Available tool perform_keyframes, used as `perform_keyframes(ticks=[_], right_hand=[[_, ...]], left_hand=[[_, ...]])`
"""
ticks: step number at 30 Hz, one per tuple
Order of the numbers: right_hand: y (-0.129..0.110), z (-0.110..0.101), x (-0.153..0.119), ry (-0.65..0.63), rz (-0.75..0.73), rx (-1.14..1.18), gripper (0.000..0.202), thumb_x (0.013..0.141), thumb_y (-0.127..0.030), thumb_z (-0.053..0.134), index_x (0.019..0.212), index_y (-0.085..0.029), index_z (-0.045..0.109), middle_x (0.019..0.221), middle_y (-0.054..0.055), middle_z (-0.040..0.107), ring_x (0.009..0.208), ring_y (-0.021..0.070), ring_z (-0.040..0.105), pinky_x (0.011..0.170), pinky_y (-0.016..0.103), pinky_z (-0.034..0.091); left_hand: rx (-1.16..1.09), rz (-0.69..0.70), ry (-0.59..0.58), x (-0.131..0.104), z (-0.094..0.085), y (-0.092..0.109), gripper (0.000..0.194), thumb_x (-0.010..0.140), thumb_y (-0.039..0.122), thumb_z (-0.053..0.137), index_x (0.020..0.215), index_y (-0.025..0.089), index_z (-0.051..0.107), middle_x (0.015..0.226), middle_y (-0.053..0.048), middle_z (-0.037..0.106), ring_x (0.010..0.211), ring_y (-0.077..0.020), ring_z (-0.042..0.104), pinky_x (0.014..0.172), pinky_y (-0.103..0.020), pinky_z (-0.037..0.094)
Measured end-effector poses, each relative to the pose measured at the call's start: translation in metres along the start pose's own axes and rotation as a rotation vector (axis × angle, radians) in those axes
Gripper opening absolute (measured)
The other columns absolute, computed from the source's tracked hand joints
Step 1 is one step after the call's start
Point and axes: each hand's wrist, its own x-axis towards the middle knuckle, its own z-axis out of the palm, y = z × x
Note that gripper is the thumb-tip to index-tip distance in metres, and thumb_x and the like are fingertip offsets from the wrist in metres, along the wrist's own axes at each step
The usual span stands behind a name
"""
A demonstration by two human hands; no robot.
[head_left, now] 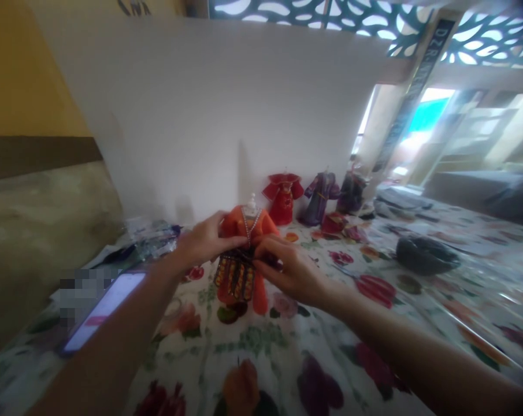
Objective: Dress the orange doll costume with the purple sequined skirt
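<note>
A small orange garment [261,222] with a beaded V-shaped neckline stands upright on a white form [252,202] in the middle. Below its waist hangs a dark piece with gold-patterned strips [237,276]. My left hand [204,238] is at the garment's left side, its thumb pressed on the waist and its fingers behind. From the right, my right hand [287,266] pinches at the waist, near the top of the dark piece; exactly what lies between its fingertips is too small to tell.
Behind stand a red miniature dress [282,199], a purple one [321,199] and a dark one [351,190]. A lit phone [107,309] and plastic bags [151,237] lie left. A dark bundle [426,254] and red-handled scissors [374,289] lie right on the patterned cloth [252,341].
</note>
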Motion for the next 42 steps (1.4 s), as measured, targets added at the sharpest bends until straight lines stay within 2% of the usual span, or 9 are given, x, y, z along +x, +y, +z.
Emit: perform_keyframes(ticks=[10, 16, 20, 23, 28, 35, 38, 40, 42], right_hand=[[0.004, 0.003, 0.0, -0.018, 0.008, 0.015, 0.007, 0.087, -0.014, 0.058, 0.084, -0.018, 0.054, 0.09, 0.003, 0.059, 0.074, 0.0118, 0.054, 0.069, 0.026, 0.043], [0.005, 0.003, -0.002, -0.012, 0.007, 0.01, 0.009, 0.086, -0.011, 0.058, 0.084, -0.018, 0.054, 0.087, 0.001, 0.057, 0.074, 0.0117, 0.052, 0.068, 0.026, 0.042], [0.006, 0.002, -0.004, -0.028, 0.008, 0.012, 0.009, 0.086, -0.011, 0.058, 0.084, -0.018, 0.054, 0.092, 0.002, 0.06, 0.073, 0.0109, 0.052, 0.069, 0.026, 0.043], [0.008, 0.002, -0.005, -0.026, 0.008, 0.013, 0.008, 0.086, -0.012, 0.059, 0.084, -0.018, 0.054, 0.094, 0.003, 0.06, 0.073, 0.0111, 0.052, 0.07, 0.027, 0.043], [0.008, 0.001, -0.006, -0.034, 0.017, 0.016, 0.009, 0.086, -0.011, 0.058, 0.083, -0.018, 0.053, 0.097, 0.004, 0.061, 0.074, 0.0117, 0.053, 0.069, 0.027, 0.044], [0.01, 0.001, -0.009, -0.042, 0.031, 0.025, 0.008, 0.087, -0.012, 0.058, 0.083, -0.019, 0.054, 0.097, 0.005, 0.063, 0.074, 0.0129, 0.054, 0.067, 0.028, 0.045], [0.008, -0.002, -0.011, 0.0, 0.008, 0.016, 0.007, 0.087, -0.012, 0.058, 0.086, -0.019, 0.056, 0.103, 0.008, 0.063, 0.083, 0.0161, 0.059, 0.074, 0.031, 0.049], [0.007, -0.006, -0.01, 0.081, -0.02, -0.042, 0.006, 0.088, -0.014, 0.06, 0.087, -0.019, 0.059, 0.115, 0.011, 0.06, 0.102, 0.0215, 0.059, 0.088, 0.037, 0.049], [0.008, -0.01, -0.007, 0.159, -0.035, -0.111, 0.004, 0.087, -0.016, 0.062, 0.087, -0.02, 0.062, 0.133, 0.013, 0.052, 0.123, 0.0278, 0.051, 0.102, 0.047, 0.042]], left_hand=[[0.105, 0.029, 0.047, -0.001, 0.011, -0.001, 0.052, 0.07, 0.058, 0.075, 0.099, 0.019, 0.059, 0.082, -0.003, 0.067, 0.071, -0.0176, 0.061, 0.06, -0.027, 0.046], [0.198, 0.014, 0.095, 0.0, 0.016, 0.0, 0.043, 0.072, 0.056, 0.073, 0.09, 0.02, 0.057, 0.081, -0.001, 0.066, 0.071, -0.0161, 0.06, 0.065, -0.027, 0.045], [0.173, -0.013, 0.129, 0.002, 0.019, -0.002, 0.048, 0.07, 0.057, 0.074, 0.096, 0.02, 0.057, 0.085, -0.001, 0.067, 0.074, -0.017, 0.061, 0.068, -0.028, 0.046], [0.136, -0.02, 0.104, 0.005, 0.021, -0.004, 0.051, 0.07, 0.057, 0.074, 0.103, 0.02, 0.059, 0.09, -0.003, 0.069, 0.078, -0.0185, 0.063, 0.07, -0.029, 0.047], [0.064, 0.012, 0.042, 0.009, 0.023, -0.008, 0.044, 0.073, 0.055, 0.072, 0.096, 0.019, 0.06, 0.091, -0.004, 0.071, 0.082, -0.0205, 0.065, 0.071, -0.03, 0.049], [0.077, 0.027, 0.077, 0.01, 0.029, -0.011, 0.04, 0.074, 0.053, 0.072, 0.089, 0.019, 0.059, 0.083, -0.002, 0.069, 0.074, -0.019, 0.063, 0.064, -0.028, 0.046], [0.094, 0.03, 0.101, 0.01, 0.031, -0.012, 0.04, 0.074, 0.054, 0.071, 0.088, 0.019, 0.059, 0.079, -0.001, 0.067, 0.07, -0.0171, 0.06, 0.06, -0.027, 0.043], [0.105, 0.026, 0.111, 0.01, 0.032, -0.012, 0.041, 0.073, 0.055, 0.072, 0.089, 0.018, 0.06, 0.077, 0.0, 0.066, 0.067, -0.0164, 0.058, 0.059, -0.026, 0.042], [0.103, 0.021, 0.104, 0.009, 0.033, -0.012, 0.043, 0.073, 0.055, 0.072, 0.091, 0.018, 0.062, 0.077, -0.001, 0.066, 0.066, -0.0162, 0.058, 0.058, -0.027, 0.042]])
